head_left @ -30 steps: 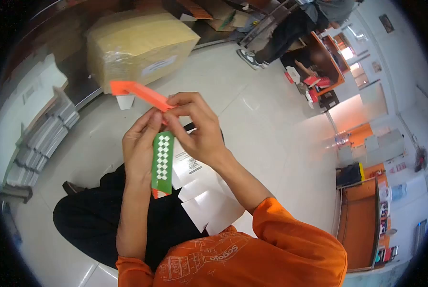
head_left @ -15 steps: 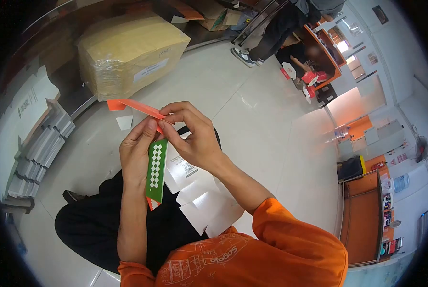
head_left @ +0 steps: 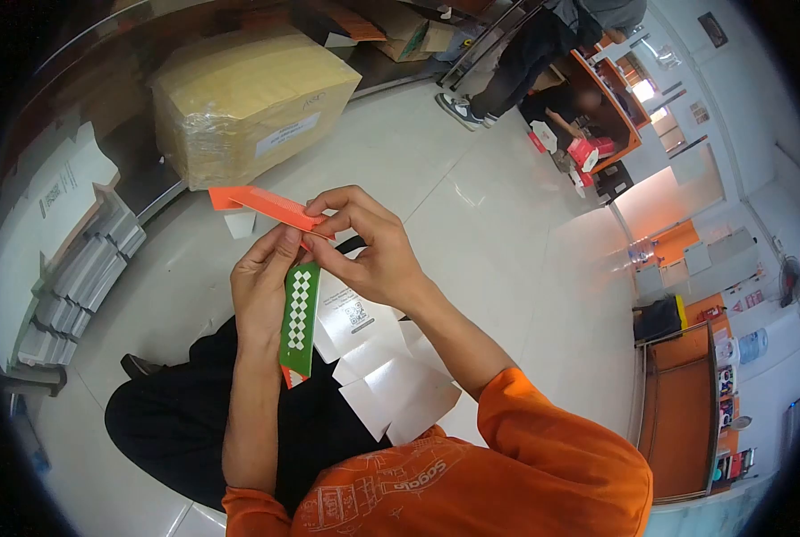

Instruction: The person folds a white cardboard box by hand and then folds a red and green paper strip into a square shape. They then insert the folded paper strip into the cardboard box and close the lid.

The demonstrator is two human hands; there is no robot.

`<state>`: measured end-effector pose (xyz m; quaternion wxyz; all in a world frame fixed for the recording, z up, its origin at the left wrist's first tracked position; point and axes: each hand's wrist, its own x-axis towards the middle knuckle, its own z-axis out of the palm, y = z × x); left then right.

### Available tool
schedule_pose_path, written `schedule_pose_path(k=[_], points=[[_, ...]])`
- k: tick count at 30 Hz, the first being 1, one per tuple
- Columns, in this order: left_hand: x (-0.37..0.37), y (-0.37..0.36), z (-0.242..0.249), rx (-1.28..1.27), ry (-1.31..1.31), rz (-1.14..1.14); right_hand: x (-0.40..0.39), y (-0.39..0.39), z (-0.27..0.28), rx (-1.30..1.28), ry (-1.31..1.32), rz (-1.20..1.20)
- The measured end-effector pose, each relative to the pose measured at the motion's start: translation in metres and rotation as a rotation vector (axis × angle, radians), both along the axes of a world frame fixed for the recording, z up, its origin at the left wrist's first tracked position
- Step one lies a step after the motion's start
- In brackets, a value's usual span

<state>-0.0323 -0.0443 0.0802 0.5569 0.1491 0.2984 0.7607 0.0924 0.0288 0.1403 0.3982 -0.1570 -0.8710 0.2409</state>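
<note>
In front of my chest, both hands work on a partly folded cardboard box blank with an orange strip and a green panel patterned with white diamonds. My left hand pinches its folded edge between thumb and fingers, the green panel hanging beside the wrist. Close by, the thumb and fingertips of my right hand press the end of the orange strip. White card with a QR code and creased white flaps spreads over my lap below. Whether this card joins the held piece is hidden behind my hands.
A big taped carton stands on the floor ahead. At left is a stack of flat white box blanks. A white scrap lies on the tiles. Toward the back, one person stands and another person sits by red-and-white boxes.
Both hands and the box blank have shifted slightly right in view, as has the background. The grip on the orange strip looks much the same.
</note>
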Motion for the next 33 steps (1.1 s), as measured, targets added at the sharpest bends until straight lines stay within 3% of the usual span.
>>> schedule_pose_path(k=[7, 11, 20, 25, 29, 33], points=[[-0.002, 0.000, 0.003, 0.139, -0.076, -0.103, -0.003, -0.003, 0.003, 0.004, 0.051, -0.071], [-0.004, -0.001, -0.001, 0.254, 0.086, -0.112, -0.004, -0.003, 0.008, -0.055, 0.118, -0.077], [-0.002, -0.002, 0.000, 0.134, -0.065, -0.149, 0.000, -0.002, 0.001, -0.032, 0.119, -0.048], [-0.004, -0.005, 0.008, 0.012, 0.007, -0.169, 0.003, 0.005, -0.006, -0.069, 0.106, -0.058], [0.001, -0.005, 0.004, 0.076, -0.101, -0.162, -0.002, -0.002, -0.011, -0.275, 0.188, -0.048], [0.003, -0.001, 0.000, 0.126, -0.120, -0.156, -0.004, -0.002, -0.014, -0.259, 0.216, -0.046]])
